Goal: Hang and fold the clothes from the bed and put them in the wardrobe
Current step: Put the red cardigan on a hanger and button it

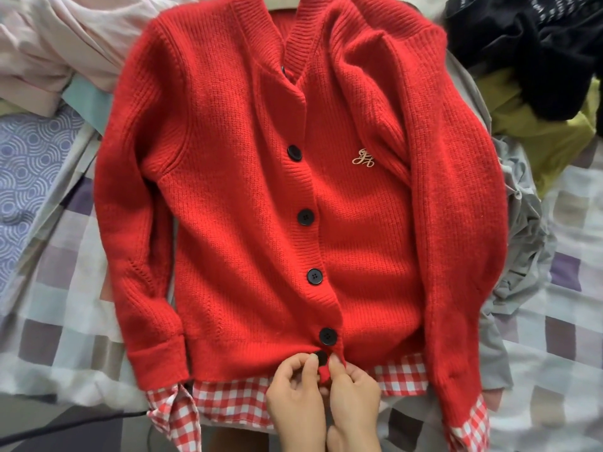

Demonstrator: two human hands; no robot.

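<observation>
Cardigan [248, 197] lies flat on bed [65, 321]; left hand [295, 398] fingers [310, 368] pinch its nearest button [322, 357], right hand [354, 398] pinches the hem [244, 367], likely fastening.

Head view looks down (closely) onto bed [65, 288].

Illegible script monogram [363, 157] on red cardigan [228, 190]

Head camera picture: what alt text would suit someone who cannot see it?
A left hand and a right hand pinch the hem of a red cardigan at its lowest black button. It lies front up on a checked bed cover, with other clothes heaped around.
</observation>
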